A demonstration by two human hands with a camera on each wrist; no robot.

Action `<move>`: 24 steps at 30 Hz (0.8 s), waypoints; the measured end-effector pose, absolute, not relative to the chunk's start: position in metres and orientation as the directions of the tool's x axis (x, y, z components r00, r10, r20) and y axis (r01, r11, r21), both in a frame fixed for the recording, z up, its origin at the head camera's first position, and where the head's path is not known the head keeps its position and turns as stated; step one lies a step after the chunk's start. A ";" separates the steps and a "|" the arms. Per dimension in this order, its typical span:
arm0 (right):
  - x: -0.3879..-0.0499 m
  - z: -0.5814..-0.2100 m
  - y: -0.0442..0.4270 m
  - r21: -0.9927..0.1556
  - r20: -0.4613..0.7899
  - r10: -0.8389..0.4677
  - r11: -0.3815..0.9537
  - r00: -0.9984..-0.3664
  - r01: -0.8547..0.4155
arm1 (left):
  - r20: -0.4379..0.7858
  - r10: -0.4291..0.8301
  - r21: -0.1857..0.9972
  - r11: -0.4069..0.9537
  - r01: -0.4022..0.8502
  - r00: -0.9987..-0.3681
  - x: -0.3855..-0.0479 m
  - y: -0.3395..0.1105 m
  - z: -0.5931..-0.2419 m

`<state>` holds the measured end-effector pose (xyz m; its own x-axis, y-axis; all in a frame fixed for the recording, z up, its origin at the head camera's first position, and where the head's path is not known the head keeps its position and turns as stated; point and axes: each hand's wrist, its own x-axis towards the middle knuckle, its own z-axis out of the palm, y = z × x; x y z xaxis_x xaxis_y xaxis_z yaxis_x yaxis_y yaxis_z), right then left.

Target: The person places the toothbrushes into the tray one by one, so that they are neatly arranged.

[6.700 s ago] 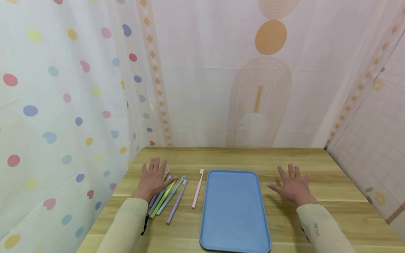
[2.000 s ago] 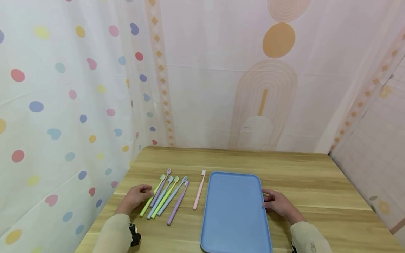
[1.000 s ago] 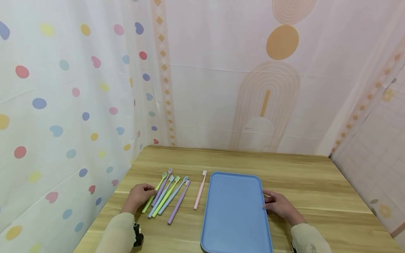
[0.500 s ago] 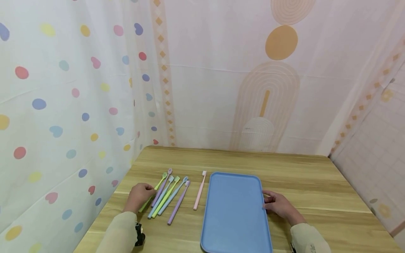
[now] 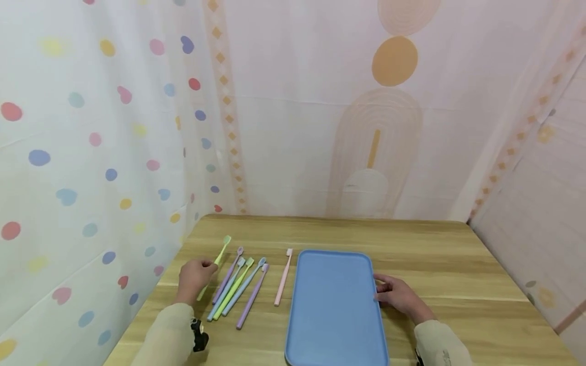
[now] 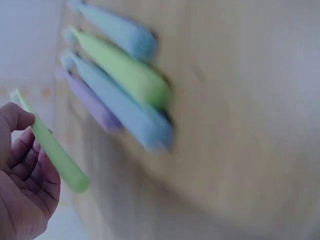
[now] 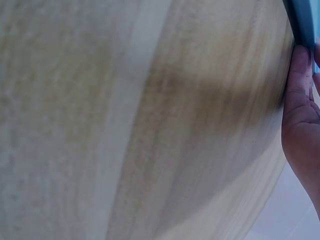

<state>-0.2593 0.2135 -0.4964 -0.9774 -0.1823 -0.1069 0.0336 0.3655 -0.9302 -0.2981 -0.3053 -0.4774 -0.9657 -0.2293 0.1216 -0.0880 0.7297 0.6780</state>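
My left hand (image 5: 194,279) pinches a light green toothbrush (image 5: 223,250) between thumb and fingers, clear of the others. In the left wrist view its handle (image 6: 60,162) slants down past the palm, raised off the table. To its right lie a purple toothbrush (image 5: 226,280), a light blue toothbrush (image 5: 224,293), a green toothbrush (image 5: 232,291), another blue toothbrush (image 5: 244,287) and another purple toothbrush (image 5: 253,299). At the right edge of the blue tray (image 5: 336,310), my right hand (image 5: 398,296) holds the rim; some of its fingers are hidden.
A pink toothbrush (image 5: 283,280) lies alone just left of the tray. Everything rests on a wood-grain table (image 5: 439,254). Patterned curtains (image 5: 293,152) hang behind and at both sides.
My left hand has gone from beside the toothbrushes to pinching the leftmost green one, lifting it up and away to the left. The right hand moved earlier to the tray edge and stays there.
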 end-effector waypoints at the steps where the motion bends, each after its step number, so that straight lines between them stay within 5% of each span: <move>1: -0.259 -0.497 0.213 -0.930 -0.106 -0.184 0.366 -0.977 0.032 | 0.125 -0.230 0.694 0.716 -0.081 -0.965 -0.300 -0.301 -0.474; 10: -0.255 -0.499 0.210 -0.943 -0.115 -0.222 0.329 -0.968 0.037 | 0.134 -0.212 0.820 0.572 -0.012 -0.968 -0.317 -0.225 -0.448; 18: -0.254 -0.492 0.208 -0.933 -0.129 -0.218 0.357 -0.967 0.044 | -0.067 -0.169 0.977 0.187 -0.098 -0.983 -0.314 -0.135 -0.442; 24: -0.256 -0.495 0.203 -0.946 -0.119 -0.254 0.321 -0.960 0.032 | -0.088 -0.121 0.993 0.073 -0.097 -0.989 -0.300 -0.074 -0.452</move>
<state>-0.2555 0.2027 -0.4950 -0.9599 -0.2542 -0.1186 0.0318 0.3214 -0.9464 -0.3001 -0.0740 -0.4525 -0.9887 -0.1212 -0.0879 -0.0972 0.0726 0.9926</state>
